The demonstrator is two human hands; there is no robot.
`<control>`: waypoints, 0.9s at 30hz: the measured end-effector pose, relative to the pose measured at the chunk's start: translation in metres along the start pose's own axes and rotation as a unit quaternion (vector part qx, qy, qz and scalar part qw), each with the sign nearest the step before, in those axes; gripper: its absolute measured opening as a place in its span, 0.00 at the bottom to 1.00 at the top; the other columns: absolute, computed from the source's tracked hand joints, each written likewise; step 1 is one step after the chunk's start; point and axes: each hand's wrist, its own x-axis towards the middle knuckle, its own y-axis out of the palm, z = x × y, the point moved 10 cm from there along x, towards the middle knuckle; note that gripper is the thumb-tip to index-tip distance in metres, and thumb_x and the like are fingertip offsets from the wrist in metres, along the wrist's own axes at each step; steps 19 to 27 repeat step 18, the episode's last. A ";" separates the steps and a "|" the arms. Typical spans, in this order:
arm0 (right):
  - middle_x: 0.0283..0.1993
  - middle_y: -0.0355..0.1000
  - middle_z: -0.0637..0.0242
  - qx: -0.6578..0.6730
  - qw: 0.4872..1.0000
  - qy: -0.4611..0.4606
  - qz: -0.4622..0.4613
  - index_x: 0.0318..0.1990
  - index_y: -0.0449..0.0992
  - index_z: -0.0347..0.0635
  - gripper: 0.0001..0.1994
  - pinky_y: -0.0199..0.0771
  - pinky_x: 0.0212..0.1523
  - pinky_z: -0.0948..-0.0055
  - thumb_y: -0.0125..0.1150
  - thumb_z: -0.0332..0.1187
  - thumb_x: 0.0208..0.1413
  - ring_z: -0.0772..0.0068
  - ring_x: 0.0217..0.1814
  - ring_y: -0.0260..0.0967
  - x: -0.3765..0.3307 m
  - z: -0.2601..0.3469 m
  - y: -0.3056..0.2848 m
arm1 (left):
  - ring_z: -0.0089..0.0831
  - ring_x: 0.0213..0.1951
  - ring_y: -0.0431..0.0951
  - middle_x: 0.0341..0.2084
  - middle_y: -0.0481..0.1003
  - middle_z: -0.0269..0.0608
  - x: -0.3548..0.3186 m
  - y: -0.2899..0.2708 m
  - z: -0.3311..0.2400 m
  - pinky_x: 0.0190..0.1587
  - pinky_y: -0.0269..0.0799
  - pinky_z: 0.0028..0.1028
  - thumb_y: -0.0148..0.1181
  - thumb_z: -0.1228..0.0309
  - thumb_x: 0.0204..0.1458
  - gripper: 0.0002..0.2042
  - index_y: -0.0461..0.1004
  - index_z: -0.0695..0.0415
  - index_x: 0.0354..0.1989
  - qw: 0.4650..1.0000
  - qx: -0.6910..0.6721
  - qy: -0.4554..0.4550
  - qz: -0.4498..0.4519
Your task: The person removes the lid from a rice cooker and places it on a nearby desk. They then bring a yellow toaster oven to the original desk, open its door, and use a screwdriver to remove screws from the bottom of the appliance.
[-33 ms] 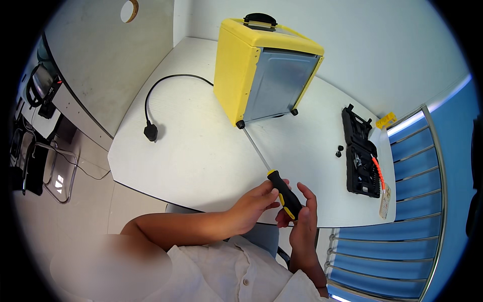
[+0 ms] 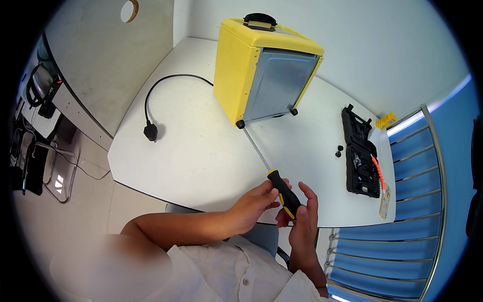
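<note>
A screwdriver (image 2: 286, 195) with a black and yellow handle slants across the front of the table. Its long shaft (image 2: 257, 153) reaches to a black foot (image 2: 240, 124) at the lower corner of a yellow appliance (image 2: 232, 75); the tip itself is hidden there. My left hand (image 2: 255, 204) is closed around the front part of the handle, thumb on top. At the butt end, my right hand (image 2: 302, 221) grips the handle between thumb and lower fingers, its index finger raised off it. The appliance stands tipped, its grey metal panel (image 2: 279, 83) facing me; a second black foot (image 2: 294, 112) shows.
Two small black feet (image 2: 339, 151) lie near an opened black tool case (image 2: 361, 166) at the right. Beside it are an orange flexible shaft (image 2: 378, 172) and a yellow piece (image 2: 386, 120). A black power cord with plug (image 2: 150, 132) curves at the left. Metal railing (image 2: 415, 174) borders the right.
The fingers of my right hand have shifted slightly at the handle's end. Nothing else has visibly moved.
</note>
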 end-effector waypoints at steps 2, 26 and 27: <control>0.32 0.69 0.64 -0.020 0.999 -0.034 -0.020 0.60 0.57 0.36 0.28 0.66 0.36 0.82 0.56 0.39 0.56 0.79 0.33 0.66 0.001 0.005 -0.005 | 0.28 0.58 0.63 0.53 0.67 0.35 0.001 -0.002 0.001 0.60 0.58 0.38 0.48 0.54 0.61 0.25 0.60 0.57 0.61 0.999 -0.016 -0.006 -0.029; 0.52 0.63 0.50 -0.034 0.998 -0.043 0.037 0.66 0.52 0.39 0.43 0.69 0.42 0.74 0.65 0.54 0.50 0.69 0.49 0.65 -0.005 -0.009 -0.011 | 0.28 0.53 0.67 0.47 0.71 0.35 0.004 0.002 0.011 0.61 0.57 0.36 0.51 0.58 0.61 0.19 0.67 0.56 0.54 0.997 -0.071 -0.023 -0.021; 0.52 0.63 0.50 -0.034 0.998 -0.043 0.037 0.66 0.52 0.39 0.43 0.69 0.42 0.74 0.65 0.54 0.50 0.69 0.49 0.65 -0.005 -0.009 -0.011 | 0.28 0.53 0.67 0.47 0.71 0.35 0.004 0.002 0.011 0.61 0.57 0.36 0.51 0.58 0.61 0.19 0.67 0.56 0.54 0.997 -0.071 -0.023 -0.021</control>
